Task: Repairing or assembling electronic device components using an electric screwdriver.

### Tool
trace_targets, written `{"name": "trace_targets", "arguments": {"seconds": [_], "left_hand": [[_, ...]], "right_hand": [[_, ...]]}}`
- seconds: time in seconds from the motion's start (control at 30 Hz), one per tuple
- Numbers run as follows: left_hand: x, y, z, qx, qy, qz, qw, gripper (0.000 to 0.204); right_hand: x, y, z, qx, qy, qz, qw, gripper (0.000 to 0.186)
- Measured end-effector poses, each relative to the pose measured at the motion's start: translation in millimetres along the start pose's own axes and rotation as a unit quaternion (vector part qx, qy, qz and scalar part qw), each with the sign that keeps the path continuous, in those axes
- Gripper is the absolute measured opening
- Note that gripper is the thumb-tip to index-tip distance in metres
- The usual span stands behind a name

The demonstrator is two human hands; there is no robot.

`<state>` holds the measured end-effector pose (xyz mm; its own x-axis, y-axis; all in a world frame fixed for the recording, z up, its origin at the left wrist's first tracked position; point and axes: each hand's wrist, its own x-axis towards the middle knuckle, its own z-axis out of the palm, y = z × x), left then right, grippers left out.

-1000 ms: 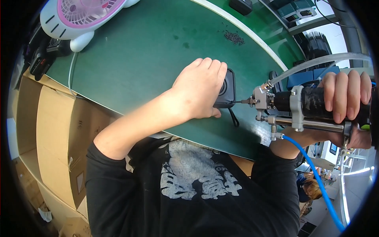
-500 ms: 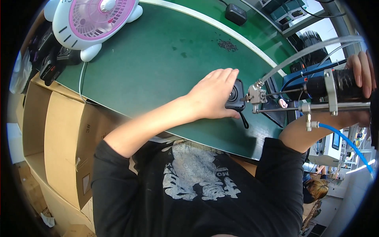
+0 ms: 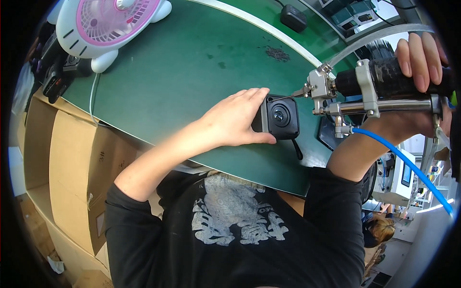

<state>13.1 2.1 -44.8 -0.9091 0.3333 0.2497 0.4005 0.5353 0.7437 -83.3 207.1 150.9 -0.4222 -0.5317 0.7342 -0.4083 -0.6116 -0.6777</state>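
Observation:
My left hand is closed around the left side of a black, square device on the green table. A round, lens-like part sits in the middle of its upper face, and a short black strap hangs from its near edge. In my right hand is a powered screwdriver, lying nearly level, with a metal feed head, a clear hose and a blue hose. The thin bit reaches the far left corner of the device's face. Whether a screw sits under the tip is too small to tell.
A scatter of small black screws lies farther back on the table. A white and pink fan stands at the far left, near several black devices. Open cardboard boxes are beside the table. Another person is at the right.
The screwdriver has swung away from me and its bit is now at the device's far left corner. My left hand and the device sit slightly farther left, with more of the device's face visible.

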Motion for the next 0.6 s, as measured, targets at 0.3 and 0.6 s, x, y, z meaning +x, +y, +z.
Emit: {"name": "trace_targets", "arguments": {"seconds": [0.3, 0.6], "left_hand": [[2.3, -1.5, 3.1, -0.003, 0.020, 0.035, 0.999, 0.095], [-0.4, -6.2, 12.4, 0.024, 0.035, 0.033, 0.999, 0.095]], "right_hand": [[0.0, 30.3, 8.2, -0.121, 0.018, 0.001, 0.992, 0.049], [31.5, -22.0, 5.6, 0.051, -0.133, 0.078, 0.987, 0.058]]}}
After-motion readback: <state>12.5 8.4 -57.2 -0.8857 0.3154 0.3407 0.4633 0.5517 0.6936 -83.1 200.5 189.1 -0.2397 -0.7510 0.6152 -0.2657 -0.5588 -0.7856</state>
